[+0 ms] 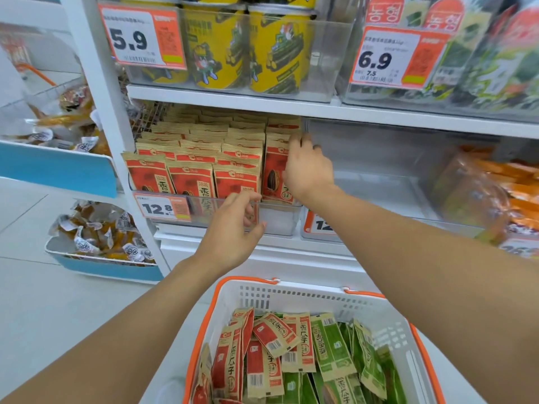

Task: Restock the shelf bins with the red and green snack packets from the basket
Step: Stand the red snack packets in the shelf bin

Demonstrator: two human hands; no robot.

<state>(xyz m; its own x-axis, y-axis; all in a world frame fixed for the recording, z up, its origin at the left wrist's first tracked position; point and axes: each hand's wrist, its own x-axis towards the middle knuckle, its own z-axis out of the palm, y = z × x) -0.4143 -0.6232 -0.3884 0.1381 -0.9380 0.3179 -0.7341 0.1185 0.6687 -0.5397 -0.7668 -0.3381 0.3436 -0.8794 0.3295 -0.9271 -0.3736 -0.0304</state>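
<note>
The right hand (306,167) reaches into the clear shelf bin (280,220) on the middle shelf, its fingers lying against a red snack packet (274,173) at the right end of the front row; whether they pinch it or only press it I cannot tell. The left hand (233,228) hovers just in front of the bin's front wall, fingers loosely curled and holding nothing. The bin is packed with rows of red packets (204,150) running back toward the far grid. To its right stands a second clear bin (379,170). Near the person, a white basket with orange handles (291,293) holds more red packets (262,354) on its left side and green packets (350,360) on its right. Price tags (162,208) hang on the shelf edge. Above, yellow cans (248,48) and seaweed packs (481,53) fill the upper shelf; orange wrapped snacks (495,193) sit far right, and blue trays of snacks (96,237) stand to the left.
</note>
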